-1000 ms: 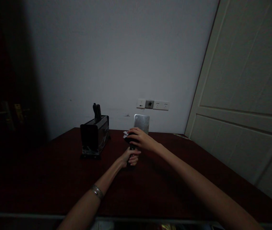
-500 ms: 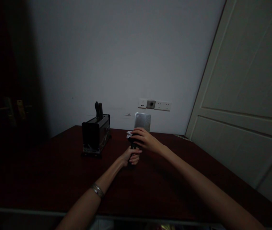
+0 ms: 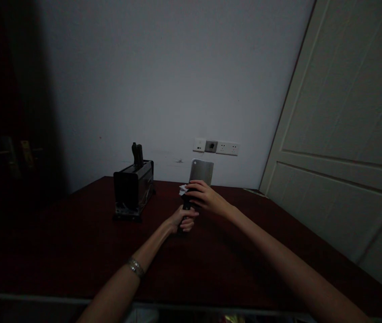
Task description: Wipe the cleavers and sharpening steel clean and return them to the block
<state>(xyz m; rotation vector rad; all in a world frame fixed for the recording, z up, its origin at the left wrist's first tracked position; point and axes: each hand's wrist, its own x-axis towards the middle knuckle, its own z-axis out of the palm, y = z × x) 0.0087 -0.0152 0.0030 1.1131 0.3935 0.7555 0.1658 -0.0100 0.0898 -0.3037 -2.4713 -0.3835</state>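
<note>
A cleaver [image 3: 202,171] with a broad metal blade and a dark handle is held upright above the table. My left hand [image 3: 182,219] is wrapped round its handle, below the blade. Higher up, my right hand [image 3: 206,196] is closed on a crumpled white tissue [image 3: 183,189] at the lower part of the blade, near the handle. The tissue sticks out past the fingertips on the left; the rest of it is hidden by the hand. A hole shows in the blade's upper left corner.
On the left of the dark red table [image 3: 224,278] stands a black knife block [image 3: 133,188], with dark handles [image 3: 137,154] sticking up from its top. Sockets [image 3: 216,146] are on the wall behind. A pale panelled door [image 3: 342,134] borders the right side.
The cleaver's blade has tilted slightly to the right at its top. Both hands keep their holds, and the view has shifted a little.
</note>
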